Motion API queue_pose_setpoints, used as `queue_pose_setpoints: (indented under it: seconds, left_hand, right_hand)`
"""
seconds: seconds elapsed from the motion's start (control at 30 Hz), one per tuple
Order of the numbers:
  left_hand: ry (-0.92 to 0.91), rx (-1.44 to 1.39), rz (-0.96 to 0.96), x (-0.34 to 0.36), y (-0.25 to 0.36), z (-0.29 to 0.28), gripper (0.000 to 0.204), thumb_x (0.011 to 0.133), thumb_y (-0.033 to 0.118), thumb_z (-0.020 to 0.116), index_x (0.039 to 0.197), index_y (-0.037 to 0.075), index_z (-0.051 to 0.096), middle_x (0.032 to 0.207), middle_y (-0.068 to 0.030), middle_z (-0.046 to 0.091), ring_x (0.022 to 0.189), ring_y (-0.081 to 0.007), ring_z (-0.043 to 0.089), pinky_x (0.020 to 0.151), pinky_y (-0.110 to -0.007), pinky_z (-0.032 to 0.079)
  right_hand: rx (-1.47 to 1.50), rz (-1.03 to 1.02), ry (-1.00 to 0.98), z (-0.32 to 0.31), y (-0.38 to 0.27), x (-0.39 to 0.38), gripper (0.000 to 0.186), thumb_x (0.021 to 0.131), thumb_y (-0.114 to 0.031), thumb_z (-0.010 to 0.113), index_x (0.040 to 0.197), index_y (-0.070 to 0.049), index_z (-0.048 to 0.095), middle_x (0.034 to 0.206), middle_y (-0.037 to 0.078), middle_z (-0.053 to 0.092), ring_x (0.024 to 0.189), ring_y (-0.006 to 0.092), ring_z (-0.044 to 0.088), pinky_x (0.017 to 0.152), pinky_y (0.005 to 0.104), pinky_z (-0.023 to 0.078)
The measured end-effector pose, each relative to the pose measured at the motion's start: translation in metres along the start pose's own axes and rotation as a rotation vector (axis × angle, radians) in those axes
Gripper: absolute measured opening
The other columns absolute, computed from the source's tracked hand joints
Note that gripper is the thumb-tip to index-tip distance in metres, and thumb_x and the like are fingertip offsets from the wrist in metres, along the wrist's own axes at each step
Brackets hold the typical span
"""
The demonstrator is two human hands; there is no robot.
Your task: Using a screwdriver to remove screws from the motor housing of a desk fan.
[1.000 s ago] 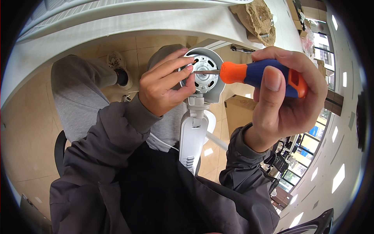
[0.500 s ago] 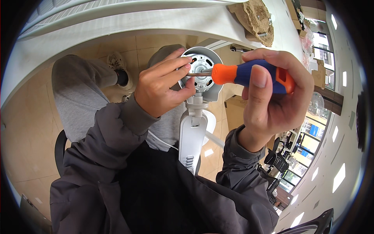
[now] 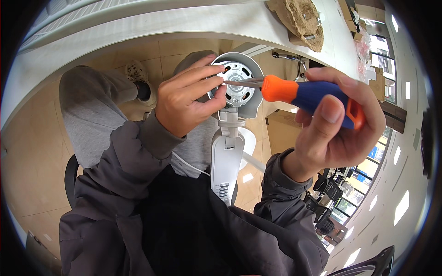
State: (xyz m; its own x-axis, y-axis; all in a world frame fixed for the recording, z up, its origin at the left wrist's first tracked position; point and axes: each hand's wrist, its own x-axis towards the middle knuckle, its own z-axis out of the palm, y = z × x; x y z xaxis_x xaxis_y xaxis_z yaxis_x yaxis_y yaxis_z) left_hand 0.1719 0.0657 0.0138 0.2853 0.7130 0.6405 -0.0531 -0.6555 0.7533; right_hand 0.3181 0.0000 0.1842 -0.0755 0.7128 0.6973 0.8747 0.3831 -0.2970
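Note:
In my right hand (image 3: 340, 119) is a screwdriver (image 3: 317, 99) with an orange and blue handle, the fingers and thumb wrapped round it. Its metal shaft points left across the round silver motor (image 3: 237, 83), the tip close to the fingertips of my left hand (image 3: 186, 99). That hand is bent in at the left side of the motor and its white housing (image 3: 252, 105), thumb and fingers drawn near one another. Whatever small part they may pinch is hidden. Below the housing, a white fan stand (image 3: 227, 168) with a row of buttons comes toward my lap.
A white table (image 3: 184, 43) curves across the far side. On it, crumpled brown paper or a pulp tray (image 3: 301, 23) holds small metal parts. A cardboard box (image 3: 283, 131) stands on the tiled floor right of the fan. A white cable (image 3: 189, 165) runs beside my leg.
My right hand has moved right and slightly down with the screwdriver, now tilted more. Its shaft has shifted off the motor's middle. My left hand has shifted slightly left.

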Motion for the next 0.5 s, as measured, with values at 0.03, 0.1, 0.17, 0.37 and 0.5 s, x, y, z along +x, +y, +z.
queue_pose_setpoints:
  seconds: [0.03, 0.1, 0.17, 0.37, 0.5]
  left_hand:
    - [-0.004, 0.004, 0.015, 0.001, -0.001, -0.001, 0.02, 0.074, -0.002, 0.082, 0.093, -0.002, 0.076, 0.107, -0.0139, 0.077, 0.111, -0.0371, 0.074, 0.085, -0.04, 0.063]
    - [-0.009, 0.006, 0.031, 0.002, -0.001, -0.003, 0.02, 0.074, -0.002, 0.082, 0.093, -0.001, 0.076, 0.106, -0.0135, 0.077, 0.111, -0.0368, 0.074, 0.085, -0.04, 0.063]
    - [-0.046, 0.087, 0.105, 0.002, -0.001, -0.005, 0.019, 0.075, -0.001, 0.083, 0.092, -0.001, 0.074, 0.105, -0.0128, 0.076, 0.11, -0.0371, 0.074, 0.085, -0.04, 0.063]
    - [-0.122, 0.106, 0.12, 0.007, 0.005, -0.011, 0.022, 0.074, -0.004, 0.083, 0.094, -0.004, 0.074, 0.103, -0.0151, 0.076, 0.11, -0.0392, 0.074, 0.086, -0.039, 0.063]
    - [-0.146, 0.106, 0.091, 0.007, 0.009, -0.012, 0.024, 0.074, -0.003, 0.084, 0.096, -0.004, 0.074, 0.105, -0.0151, 0.076, 0.111, -0.0391, 0.074, 0.088, -0.039, 0.062]
  right_hand:
    - [-0.002, 0.018, 0.034, -0.001, -0.001, 0.0, 0.035, 0.104, -0.028, 0.068, 0.12, -0.001, 0.052, 0.089, 0.024, 0.074, 0.044, 0.0086, 0.054, 0.041, 0.0161, 0.04]
    - [-0.024, 0.01, 0.063, -0.002, 0.0, -0.004, 0.039, 0.104, -0.033, 0.067, 0.12, -0.002, 0.052, 0.088, 0.024, 0.073, 0.042, 0.0086, 0.052, 0.039, 0.0156, 0.039]
    - [-0.005, 0.017, 0.047, -0.002, 0.0, -0.007, 0.039, 0.104, -0.032, 0.067, 0.121, -0.001, 0.052, 0.088, 0.025, 0.073, 0.043, 0.0089, 0.053, 0.04, 0.0162, 0.039]
    - [0.025, 0.022, 0.006, -0.001, 0.0, -0.009, 0.038, 0.103, -0.029, 0.068, 0.121, 0.0, 0.052, 0.087, 0.025, 0.072, 0.045, 0.0097, 0.054, 0.042, 0.0176, 0.041]
    - [-0.01, 0.009, -0.083, -0.004, 0.001, -0.008, 0.036, 0.102, -0.025, 0.07, 0.121, 0.001, 0.052, 0.088, 0.025, 0.073, 0.048, 0.0103, 0.056, 0.045, 0.0181, 0.043]
